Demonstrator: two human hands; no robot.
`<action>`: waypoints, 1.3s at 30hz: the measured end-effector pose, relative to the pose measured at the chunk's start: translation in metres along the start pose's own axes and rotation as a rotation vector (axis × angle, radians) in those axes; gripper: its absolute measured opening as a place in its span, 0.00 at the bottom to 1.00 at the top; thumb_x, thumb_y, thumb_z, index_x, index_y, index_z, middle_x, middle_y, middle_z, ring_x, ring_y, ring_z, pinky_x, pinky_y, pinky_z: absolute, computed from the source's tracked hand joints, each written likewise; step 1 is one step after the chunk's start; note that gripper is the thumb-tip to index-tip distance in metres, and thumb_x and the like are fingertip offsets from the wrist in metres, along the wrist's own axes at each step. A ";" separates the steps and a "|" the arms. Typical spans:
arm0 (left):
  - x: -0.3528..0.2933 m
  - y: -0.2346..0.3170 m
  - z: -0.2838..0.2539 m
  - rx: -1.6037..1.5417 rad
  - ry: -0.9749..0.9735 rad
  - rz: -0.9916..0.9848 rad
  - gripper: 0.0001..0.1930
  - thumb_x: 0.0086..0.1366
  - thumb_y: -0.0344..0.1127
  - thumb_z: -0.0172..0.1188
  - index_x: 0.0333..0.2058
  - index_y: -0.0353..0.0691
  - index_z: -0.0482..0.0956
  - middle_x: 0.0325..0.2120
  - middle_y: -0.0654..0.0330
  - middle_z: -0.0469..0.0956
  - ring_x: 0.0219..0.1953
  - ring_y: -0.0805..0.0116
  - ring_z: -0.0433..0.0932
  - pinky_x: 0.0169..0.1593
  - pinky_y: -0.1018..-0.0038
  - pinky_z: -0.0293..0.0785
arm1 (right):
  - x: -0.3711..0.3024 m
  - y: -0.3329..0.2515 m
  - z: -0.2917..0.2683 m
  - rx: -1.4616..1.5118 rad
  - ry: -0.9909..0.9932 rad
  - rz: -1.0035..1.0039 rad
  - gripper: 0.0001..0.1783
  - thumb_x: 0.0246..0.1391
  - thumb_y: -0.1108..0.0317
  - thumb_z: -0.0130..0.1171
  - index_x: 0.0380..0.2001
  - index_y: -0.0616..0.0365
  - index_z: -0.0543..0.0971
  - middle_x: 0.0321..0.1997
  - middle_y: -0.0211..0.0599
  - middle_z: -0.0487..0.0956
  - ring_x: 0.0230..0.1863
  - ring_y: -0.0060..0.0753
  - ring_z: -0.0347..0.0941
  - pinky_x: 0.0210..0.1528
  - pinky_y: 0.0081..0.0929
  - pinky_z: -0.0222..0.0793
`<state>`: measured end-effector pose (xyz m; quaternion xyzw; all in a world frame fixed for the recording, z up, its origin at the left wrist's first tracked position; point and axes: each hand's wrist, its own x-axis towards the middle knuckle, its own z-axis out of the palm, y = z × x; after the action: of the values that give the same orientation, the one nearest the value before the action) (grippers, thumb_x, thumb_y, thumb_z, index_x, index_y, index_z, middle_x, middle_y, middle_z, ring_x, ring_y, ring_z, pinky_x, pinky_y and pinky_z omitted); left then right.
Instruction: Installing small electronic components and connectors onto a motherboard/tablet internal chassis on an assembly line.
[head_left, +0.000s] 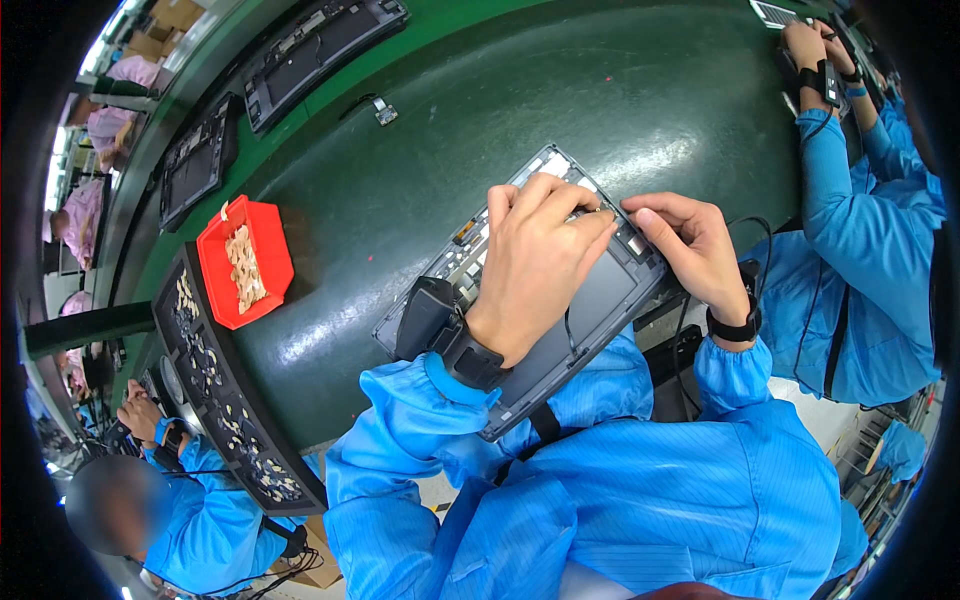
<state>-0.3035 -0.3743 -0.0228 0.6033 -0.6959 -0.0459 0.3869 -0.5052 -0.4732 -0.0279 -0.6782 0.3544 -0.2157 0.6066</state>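
Observation:
A dark grey laptop base lies at a slant over the table's near edge, its inner parts uncovered. My left hand reaches over its upper part, thumb and forefinger pinched together near the right side. Whatever they hold is too small and too covered to name. Beside it, my right hand is at the base's right corner, thumb and forefinger close together. Its fingertips meet around something I cannot make out. Black straps circle both my wrists, and a black box-like device sits on the left one.
To the left stand a red bin of small pale pieces and a black compartment tray of small parts. More laptop bases lie on the far ledge. A small connector board with cable lies behind. Co-workers in blue work on both sides.

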 end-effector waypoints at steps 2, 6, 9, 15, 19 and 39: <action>-0.001 0.003 -0.002 0.083 -0.047 -0.059 0.08 0.61 0.39 0.71 0.36 0.44 0.91 0.43 0.68 0.84 0.49 0.67 0.77 0.51 0.62 0.62 | -0.001 0.000 0.001 -0.003 -0.001 -0.001 0.15 0.70 0.67 0.60 0.52 0.69 0.82 0.41 0.39 0.88 0.43 0.20 0.81 0.45 0.20 0.76; -0.001 0.018 -0.010 0.212 -0.083 -0.055 0.15 0.60 0.48 0.72 0.39 0.45 0.90 0.49 0.64 0.82 0.54 0.62 0.74 0.54 0.58 0.61 | 0.001 0.000 0.007 -0.046 0.022 -0.021 0.15 0.70 0.68 0.60 0.50 0.70 0.83 0.39 0.39 0.87 0.41 0.20 0.81 0.43 0.20 0.76; -0.011 0.039 -0.016 0.260 -0.191 -0.098 0.32 0.56 0.56 0.73 0.52 0.38 0.85 0.59 0.53 0.76 0.64 0.55 0.70 0.64 0.50 0.59 | 0.004 -0.004 0.014 -0.169 0.045 -0.009 0.14 0.69 0.67 0.60 0.47 0.69 0.83 0.36 0.43 0.87 0.36 0.21 0.80 0.40 0.22 0.75; -0.045 0.056 0.002 0.274 -0.351 -0.123 0.50 0.54 0.51 0.74 0.67 0.21 0.64 0.70 0.36 0.62 0.75 0.45 0.59 0.76 0.54 0.55 | 0.004 -0.015 0.029 -0.420 0.102 -0.086 0.14 0.66 0.64 0.61 0.44 0.68 0.83 0.30 0.50 0.83 0.29 0.34 0.79 0.35 0.31 0.74; -0.050 0.061 0.017 0.389 -0.343 -0.131 0.47 0.53 0.45 0.75 0.65 0.21 0.66 0.68 0.33 0.63 0.74 0.45 0.61 0.76 0.57 0.56 | 0.007 -0.010 0.029 -0.517 0.141 -0.193 0.16 0.66 0.62 0.61 0.41 0.68 0.83 0.33 0.51 0.82 0.32 0.41 0.78 0.39 0.35 0.73; -0.061 0.058 -0.064 -0.005 -0.310 -0.142 0.46 0.59 0.49 0.71 0.69 0.30 0.63 0.66 0.43 0.69 0.72 0.51 0.63 0.75 0.42 0.50 | 0.006 -0.036 0.021 0.126 -0.040 0.087 0.12 0.73 0.64 0.53 0.53 0.57 0.75 0.48 0.29 0.81 0.48 0.16 0.75 0.53 0.18 0.70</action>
<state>-0.3137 -0.2803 0.0229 0.6357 -0.7028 -0.1672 0.2721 -0.4782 -0.4631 0.0023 -0.6267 0.3569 -0.1974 0.6640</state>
